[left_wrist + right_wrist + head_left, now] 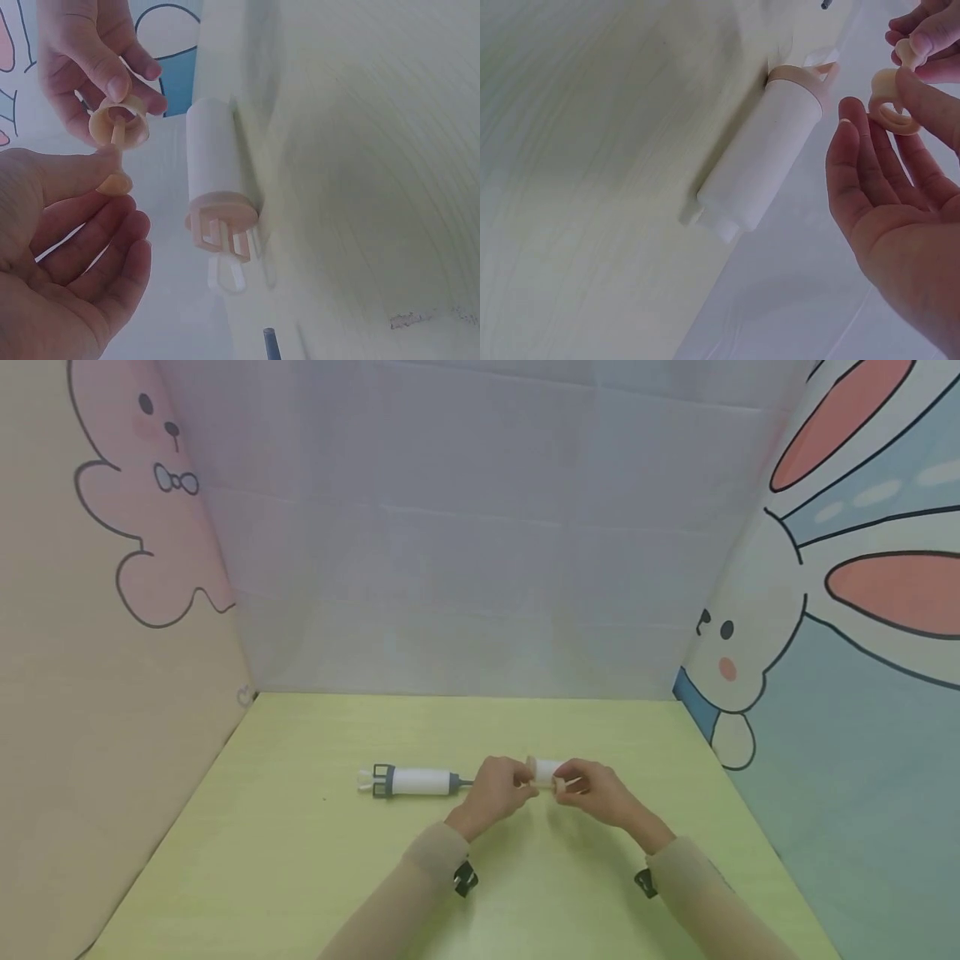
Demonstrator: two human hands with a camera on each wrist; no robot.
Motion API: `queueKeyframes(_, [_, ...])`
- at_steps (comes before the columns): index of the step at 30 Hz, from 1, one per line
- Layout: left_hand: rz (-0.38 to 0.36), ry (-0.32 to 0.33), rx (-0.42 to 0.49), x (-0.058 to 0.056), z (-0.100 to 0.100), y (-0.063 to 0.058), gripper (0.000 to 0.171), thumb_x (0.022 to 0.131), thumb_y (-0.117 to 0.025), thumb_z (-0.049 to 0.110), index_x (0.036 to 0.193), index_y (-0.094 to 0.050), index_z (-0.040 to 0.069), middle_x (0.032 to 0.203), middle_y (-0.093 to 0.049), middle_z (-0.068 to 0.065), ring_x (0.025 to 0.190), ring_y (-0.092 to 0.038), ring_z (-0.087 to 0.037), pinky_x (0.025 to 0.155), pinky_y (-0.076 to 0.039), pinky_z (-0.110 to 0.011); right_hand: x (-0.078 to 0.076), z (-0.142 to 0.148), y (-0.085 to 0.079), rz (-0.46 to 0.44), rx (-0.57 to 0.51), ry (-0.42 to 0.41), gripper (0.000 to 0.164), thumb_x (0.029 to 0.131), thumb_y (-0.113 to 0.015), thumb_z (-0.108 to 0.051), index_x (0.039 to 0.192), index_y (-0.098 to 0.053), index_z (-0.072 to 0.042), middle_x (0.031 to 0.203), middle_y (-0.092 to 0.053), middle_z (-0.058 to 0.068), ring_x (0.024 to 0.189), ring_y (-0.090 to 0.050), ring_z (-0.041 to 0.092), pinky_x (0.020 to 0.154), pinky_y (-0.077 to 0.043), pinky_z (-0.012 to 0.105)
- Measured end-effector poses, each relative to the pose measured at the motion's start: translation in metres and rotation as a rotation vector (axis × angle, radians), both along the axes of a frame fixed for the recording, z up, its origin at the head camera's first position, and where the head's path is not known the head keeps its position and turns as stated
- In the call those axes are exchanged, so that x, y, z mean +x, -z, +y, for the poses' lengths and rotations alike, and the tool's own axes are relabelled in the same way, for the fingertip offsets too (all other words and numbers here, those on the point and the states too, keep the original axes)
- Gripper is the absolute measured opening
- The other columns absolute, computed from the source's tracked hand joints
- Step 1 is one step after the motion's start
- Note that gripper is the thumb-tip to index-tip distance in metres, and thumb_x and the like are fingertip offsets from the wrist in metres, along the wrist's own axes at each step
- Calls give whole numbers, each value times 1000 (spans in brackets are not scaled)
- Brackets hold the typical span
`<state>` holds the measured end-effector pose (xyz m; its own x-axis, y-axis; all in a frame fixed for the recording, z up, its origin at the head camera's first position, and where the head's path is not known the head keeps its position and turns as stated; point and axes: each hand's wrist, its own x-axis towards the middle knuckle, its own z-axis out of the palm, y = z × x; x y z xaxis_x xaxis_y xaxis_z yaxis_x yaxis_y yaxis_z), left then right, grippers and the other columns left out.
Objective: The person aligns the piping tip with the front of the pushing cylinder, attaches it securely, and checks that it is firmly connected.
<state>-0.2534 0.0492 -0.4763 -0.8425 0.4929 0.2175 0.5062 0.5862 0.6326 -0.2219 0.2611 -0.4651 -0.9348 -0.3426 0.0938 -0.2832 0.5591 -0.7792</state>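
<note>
Between the thumb and fingers of my left hand (pixel 493 792) is a small peach-coloured stem with a rounded knob (pixel 115 183). My right hand (pixel 600 792) pinches a peach-coloured, ring-shaped cap (pixel 138 136) that has a hollow opening. In the left wrist view the stem's thin end points into that opening; how deep it sits I cannot tell. Behind the hands, a white cylinder (pixel 763 146) with a peach end collar (pixel 222 211) lies on its side, touched by neither hand in the wrist views. A clear loop sticks out past the collar's prongs.
Left of my hands lies a similar white cylinder (pixel 422 782) with grey end fittings (pixel 383 781), a clear loop at one end and a thin grey rod at the other. The yellow-green table (pixel 300 860) is bounded by a plain back wall and cartoon-printed side walls.
</note>
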Motion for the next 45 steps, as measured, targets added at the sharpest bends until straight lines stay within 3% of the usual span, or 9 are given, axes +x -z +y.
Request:
queueKeyframes(9, [21,12,2,2,3,-1,13,82,-76,21,91,-77,12,75,-65,10,66,-54,-3,56,-44,-19,-2,-4,3,-26,-50,-33,25,83,-73,-2,106,-63,-1,105,-64,13,87,-66,28,70,-53,30])
queueKeyframes(16, [19,35,34,2,5,0,12,84,-75,24,88,-77,12,75,-67,8,62,-55,-2,53,-44,-17,-2,-8,2,26,-5,-51,25,82,-74,-6,105,-65,-4,103,-65,9,86,-65,24,70,-53,30])
queueKeyframes(24, [22,76,51,5,9,-2,14,86,-73,24,92,-77,12,76,-68,7,63,-56,0,54,-44,-16,-2,-8,3,46,-28,-64,26,81,-75,-4,106,-66,-2,102,-66,9,87,-65,25,73,-53,30])
queueKeyframes(33, [33,74,94,9,13,4,15,86,-73,23,96,-77,12,77,-69,6,62,-55,0,55,-45,-16,-1,-6,5,-8,-109,-55,27,81,-74,0,107,-65,2,104,-66,14,94,-65,28,77,-52,30])
queueKeyframes(45, [146,74,248,8,14,13,13,87,-66,8,89,-77,13,80,-70,7,60,-54,1,53,-44,-16,-2,-5,3,-51,-129,-42,28,84,-71,0,111,-64,3,108,-65,16,98,-63,31,79,-52,33])
